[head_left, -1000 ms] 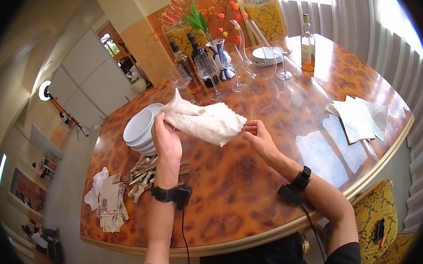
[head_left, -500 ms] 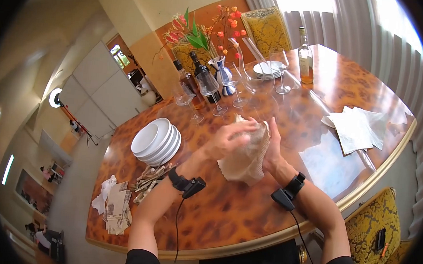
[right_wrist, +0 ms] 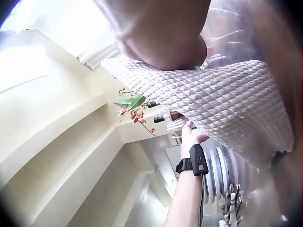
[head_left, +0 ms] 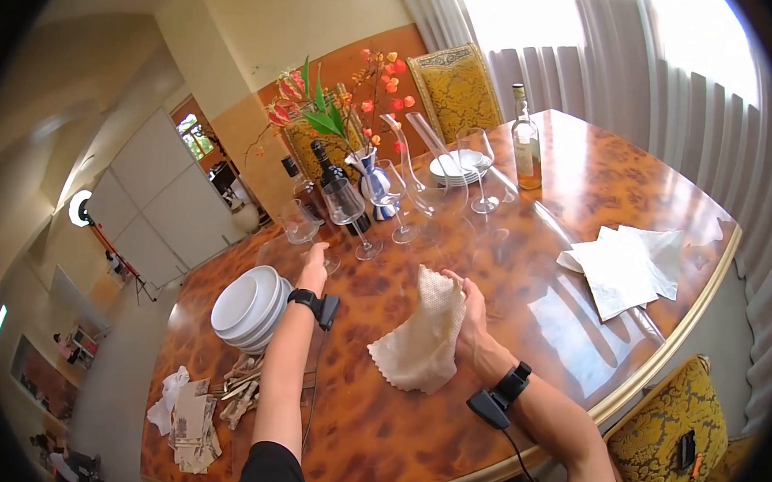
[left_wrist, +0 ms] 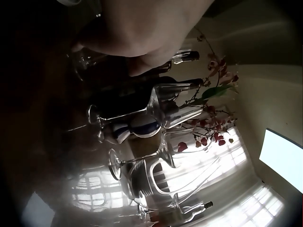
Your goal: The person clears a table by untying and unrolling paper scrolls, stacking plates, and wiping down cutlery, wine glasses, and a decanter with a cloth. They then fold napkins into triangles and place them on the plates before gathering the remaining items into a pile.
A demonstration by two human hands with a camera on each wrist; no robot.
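Beside the leftmost wine glass (head_left: 300, 222) is my left hand (head_left: 313, 270), its fingers reaching out at the stem; in the left wrist view the hand (left_wrist: 142, 28) covers much of that glass. Contact between them cannot be made out. Seen from the right wrist, the thumb and fingers of the left hand (right_wrist: 191, 137) look spread. My right hand (head_left: 474, 330) grips the upper end of a cream textured cloth (head_left: 424, 336), which hangs down in front of it. The cloth (right_wrist: 213, 97) hides the right fingertips in the right wrist view.
More stemmed glasses (head_left: 344, 205), bottles (head_left: 526, 152), a decanter (head_left: 416, 190) and a flower vase (head_left: 379, 188) stand at the back. Bowls (head_left: 239, 305), cutlery (head_left: 240, 391) and papers (head_left: 191, 428) lie left; white napkins (head_left: 618, 271) lie right.
My left hand has left the cloth and moved left and away from me to the glass. The right hand keeps the cloth, which now hangs lower and more spread out.
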